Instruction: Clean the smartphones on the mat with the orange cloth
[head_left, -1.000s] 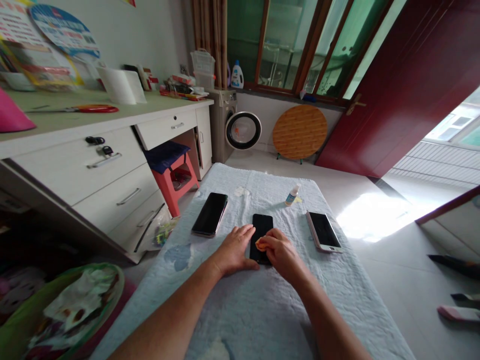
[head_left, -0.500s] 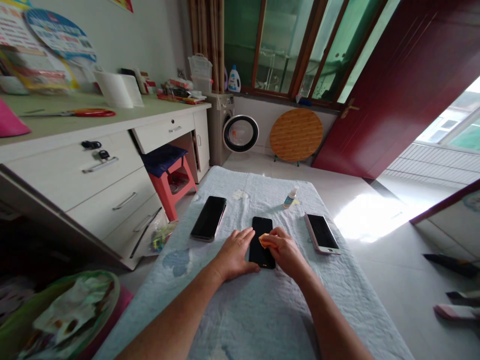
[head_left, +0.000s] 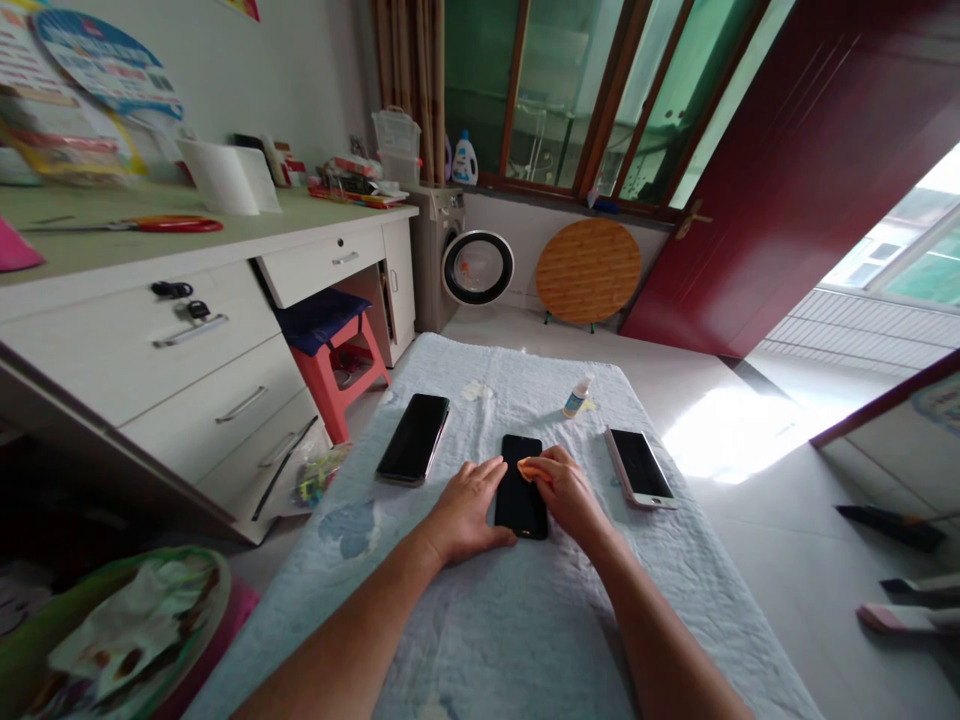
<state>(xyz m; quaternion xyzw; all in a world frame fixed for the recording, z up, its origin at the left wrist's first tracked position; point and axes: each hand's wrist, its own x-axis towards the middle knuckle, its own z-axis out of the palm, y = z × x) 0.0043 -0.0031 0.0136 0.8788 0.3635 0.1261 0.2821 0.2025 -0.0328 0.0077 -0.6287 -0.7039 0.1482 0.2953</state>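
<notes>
A black smartphone point(head_left: 520, 505) lies screen up on the pale blue cloth point(head_left: 487, 620), between my two hands. My left hand point(head_left: 469, 508) grips its left side, fingers along the edge and thumb by the lower corner. Pinched in my right hand point(head_left: 564, 487) is a small orange cloth point(head_left: 529, 468), pressed on the upper right of the screen. To the left rests a larger dark smartphone point(head_left: 415, 437). On the right is a white-framed smartphone point(head_left: 641, 466) with a dark screen. A small spray bottle point(head_left: 576, 398) stands behind the middle phone.
Left of the covered table is a white desk point(head_left: 217, 330) with a paper roll point(head_left: 221, 178) and red-handled scissors point(head_left: 176, 224). A red stool point(head_left: 341, 370) stands under it. A waste bin point(head_left: 214, 600) is at lower left. Behind are an open washing machine door point(head_left: 478, 268) and a round wooden board point(head_left: 589, 270).
My right hand and the orange cloth have shifted slightly up the screen. My left hand keeps its place on the phone. The whole view has moved a little.
</notes>
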